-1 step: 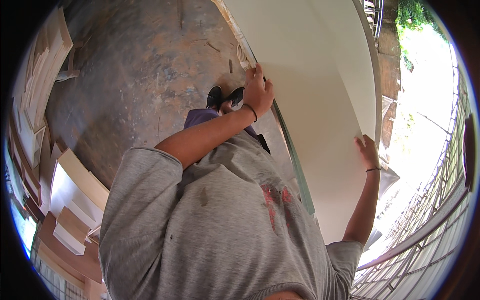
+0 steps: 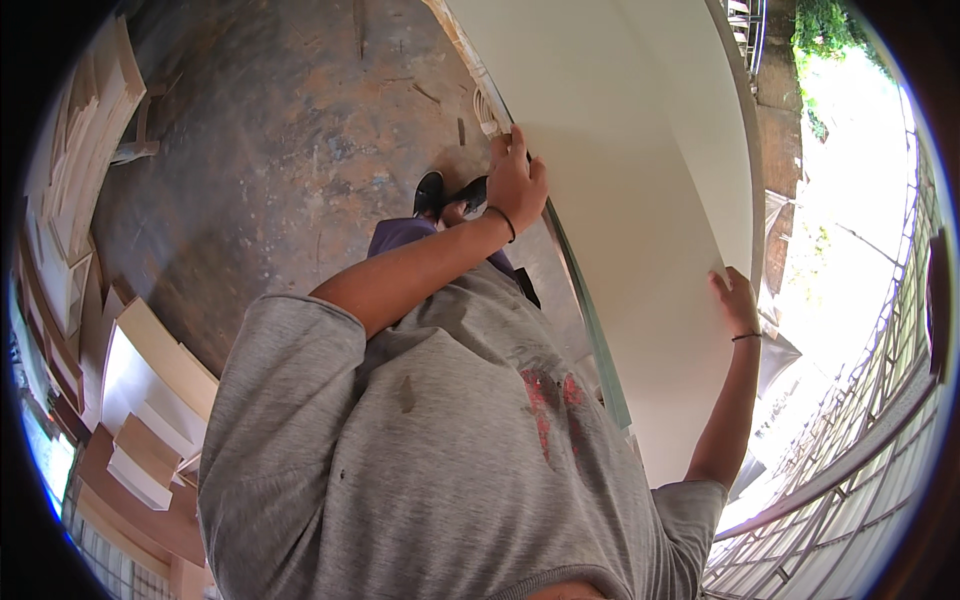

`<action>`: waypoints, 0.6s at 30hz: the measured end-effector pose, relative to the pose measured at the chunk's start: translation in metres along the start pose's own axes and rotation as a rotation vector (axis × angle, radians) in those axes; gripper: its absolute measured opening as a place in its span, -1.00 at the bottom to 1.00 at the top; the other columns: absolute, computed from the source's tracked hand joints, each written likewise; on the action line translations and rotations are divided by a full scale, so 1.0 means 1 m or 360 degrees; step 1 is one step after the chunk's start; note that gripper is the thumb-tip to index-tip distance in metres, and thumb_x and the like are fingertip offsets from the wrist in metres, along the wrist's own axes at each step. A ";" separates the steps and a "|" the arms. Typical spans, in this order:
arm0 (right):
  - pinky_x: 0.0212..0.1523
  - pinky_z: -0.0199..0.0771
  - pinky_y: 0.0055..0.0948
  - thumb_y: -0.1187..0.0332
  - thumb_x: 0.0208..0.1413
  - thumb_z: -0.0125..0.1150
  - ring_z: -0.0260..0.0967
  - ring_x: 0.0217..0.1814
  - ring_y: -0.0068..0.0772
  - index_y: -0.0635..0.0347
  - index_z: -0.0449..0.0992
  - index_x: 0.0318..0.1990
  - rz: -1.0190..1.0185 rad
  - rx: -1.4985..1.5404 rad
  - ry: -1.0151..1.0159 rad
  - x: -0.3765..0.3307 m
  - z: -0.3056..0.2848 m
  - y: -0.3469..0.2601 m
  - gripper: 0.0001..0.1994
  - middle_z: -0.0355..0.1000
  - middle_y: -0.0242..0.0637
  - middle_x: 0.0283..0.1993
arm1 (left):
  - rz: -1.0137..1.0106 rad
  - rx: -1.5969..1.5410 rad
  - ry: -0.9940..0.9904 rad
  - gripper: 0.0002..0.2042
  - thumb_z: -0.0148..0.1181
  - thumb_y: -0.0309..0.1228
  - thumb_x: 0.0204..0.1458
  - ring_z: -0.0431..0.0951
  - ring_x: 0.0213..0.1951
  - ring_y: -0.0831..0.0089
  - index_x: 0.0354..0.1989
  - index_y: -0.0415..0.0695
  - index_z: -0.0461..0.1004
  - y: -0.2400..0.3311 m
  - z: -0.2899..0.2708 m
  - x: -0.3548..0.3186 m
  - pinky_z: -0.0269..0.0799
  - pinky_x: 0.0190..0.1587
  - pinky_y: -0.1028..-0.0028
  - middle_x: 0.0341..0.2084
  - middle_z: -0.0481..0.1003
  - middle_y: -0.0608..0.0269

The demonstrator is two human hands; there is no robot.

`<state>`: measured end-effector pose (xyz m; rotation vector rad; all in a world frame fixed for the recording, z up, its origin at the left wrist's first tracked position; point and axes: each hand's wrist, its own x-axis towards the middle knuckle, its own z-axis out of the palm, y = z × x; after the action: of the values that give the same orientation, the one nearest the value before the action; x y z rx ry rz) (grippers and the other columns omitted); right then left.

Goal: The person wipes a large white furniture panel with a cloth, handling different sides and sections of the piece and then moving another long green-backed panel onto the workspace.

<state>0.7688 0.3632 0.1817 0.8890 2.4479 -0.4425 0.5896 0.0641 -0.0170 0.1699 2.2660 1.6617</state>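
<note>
A large, smooth off-white panel (image 2: 620, 220) stretches away from me on the right side of the head view. My left hand (image 2: 518, 188) is closed over its left edge, fingertips on the top and a dark band on the wrist. Across the panel, my right hand (image 2: 735, 302) grips the right edge, its thumb on the upper face and its other fingers partly hidden. A faint line runs along the surface ahead of the right hand; whether it is the rim of a second sheet I cannot tell. Greenish edging (image 2: 592, 330) follows the panel's near left side.
Stacked pale boards (image 2: 100, 150) and white-faced pieces (image 2: 150, 380) stand at the left. My shoes (image 2: 430, 190) rest on the stained concrete floor (image 2: 270, 150). A pale looped item (image 2: 487, 115) is beside the panel's left edge. Metal lattice (image 2: 860, 420) lines the bright right side.
</note>
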 end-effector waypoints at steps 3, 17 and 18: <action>-0.31 0.31 -0.24 0.16 0.07 0.10 0.32 -0.35 -0.06 0.40 0.41 -0.34 -0.0019 0.0025 0.0043 0.003 0.003 -0.002 -0.64 0.39 0.03 -0.42 | -0.0001 -0.0032 0.0027 -0.42 -0.05 -0.44 0.01 0.29 -0.02 0.03 0.19 -0.49 0.02 -0.003 0.006 -0.001 0.28 0.01 0.29 -0.05 0.19 -0.18; -0.31 0.34 -0.24 0.11 0.01 0.11 0.37 -0.39 -0.11 0.38 0.45 -0.31 -0.0033 0.0175 -0.0004 0.027 0.032 0.025 -0.60 0.41 -0.01 -0.45 | 0.0116 -0.0086 0.0088 -0.60 -0.18 -0.63 0.04 0.42 -0.19 0.14 0.10 -0.27 0.31 -0.012 0.028 -0.069 0.36 -0.11 0.37 -0.19 0.36 0.00; -0.30 0.34 -0.23 0.10 0.01 0.11 0.37 -0.37 -0.10 0.39 0.45 -0.31 -0.0063 0.0169 0.0007 0.030 0.037 0.025 -0.59 0.41 0.00 -0.43 | 0.0139 -0.0120 0.0085 -0.60 -0.17 -0.62 0.04 0.42 -0.18 0.14 0.10 -0.27 0.31 -0.012 0.034 -0.081 0.36 -0.11 0.37 -0.19 0.36 -0.01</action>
<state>0.7782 0.3793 0.1314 0.8868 2.4687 -0.5902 0.6777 0.0680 -0.0220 0.2115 2.2599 1.8134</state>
